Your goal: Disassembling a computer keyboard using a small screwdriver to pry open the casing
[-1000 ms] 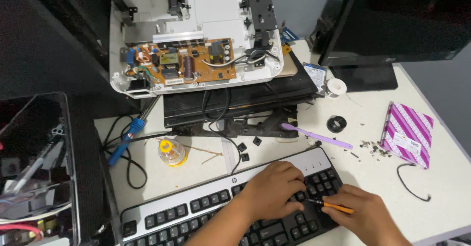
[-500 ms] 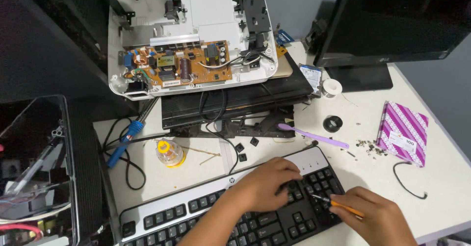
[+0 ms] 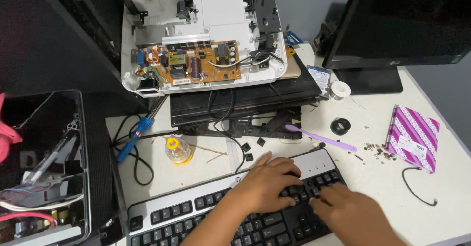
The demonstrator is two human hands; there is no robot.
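Fingers of the left hand lie curled and spread over the keys at the right end of the black and silver keyboard, pressing down on them. Right hand rests just beside it on the same keys, blurred; whether its fingers pinch anything I cannot tell. Keyboard lies at the near edge of the white worktop. Behind it stand a yellow-capped bottle, a purple toothbrush, loose black keycaps, and an opened device with a brown circuit board.
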